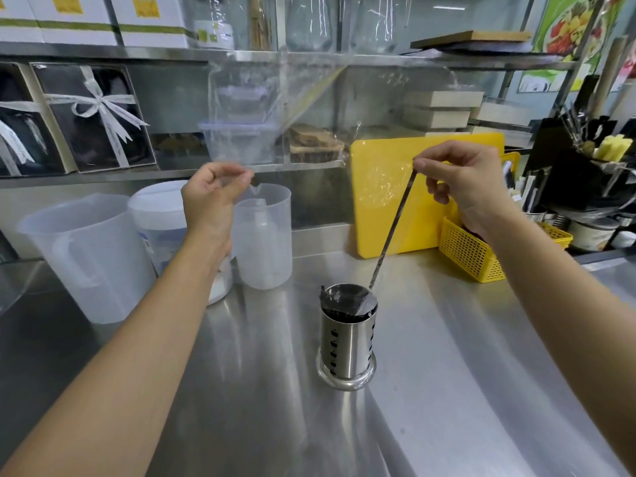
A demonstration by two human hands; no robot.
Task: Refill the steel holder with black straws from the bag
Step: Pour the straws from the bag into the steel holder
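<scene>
Standing low in the centre of the frame on the steel counter point(447, 356), the steel holder point(347, 339) is packed with black straws point(347, 301). Right of centre, the right hand point(471, 187) pinches thumb and forefinger onto one slanted black straw point(392, 232) whose lower end nears the holder's rim. Left of centre, the left hand point(213, 197) pinches the clear bag point(309, 108), which is stretched across the upper middle.

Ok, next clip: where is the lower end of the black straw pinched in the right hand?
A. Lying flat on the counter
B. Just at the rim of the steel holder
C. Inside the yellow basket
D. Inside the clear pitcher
B: the right hand pinches the top of the black straw, which slants down to the back rim of the steel holder, already dark with straws.
</scene>
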